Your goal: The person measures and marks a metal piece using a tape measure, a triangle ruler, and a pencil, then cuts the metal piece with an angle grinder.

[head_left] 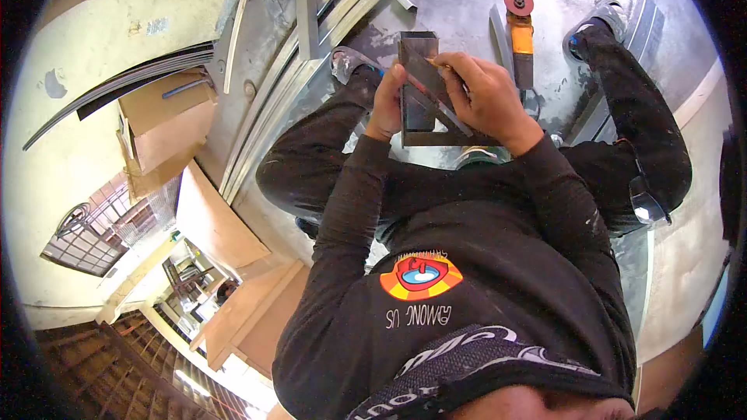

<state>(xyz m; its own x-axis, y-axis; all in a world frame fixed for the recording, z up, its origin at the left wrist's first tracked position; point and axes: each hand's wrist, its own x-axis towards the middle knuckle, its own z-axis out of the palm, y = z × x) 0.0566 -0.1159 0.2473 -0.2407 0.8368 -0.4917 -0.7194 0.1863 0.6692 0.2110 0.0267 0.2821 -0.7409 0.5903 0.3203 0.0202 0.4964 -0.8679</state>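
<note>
My left hand point(385, 103) is closed around the left edge of a dark rectangular metal piece point(421, 114), thumb on top. A triangular metal square point(445, 110) lies over that piece, its slanted edge running down to the right. My right hand point(489, 95) is closed in a pinch above the square, fingertips near the piece's upper right side. Between those fingertips is a thin, pencil-like marking tool point(433, 63), mostly hidden. An angle grinder point(521, 40) with a reddish disc lies on the floor beyond my right hand.
Long metal profiles point(268, 93) run along the floor at left. A flat metal strip point(500, 40) lies beside the grinder. My legs are bent on both sides of the work. A cardboard box point(167, 120) stands far left; more metal strips point(644, 25) lie at upper right.
</note>
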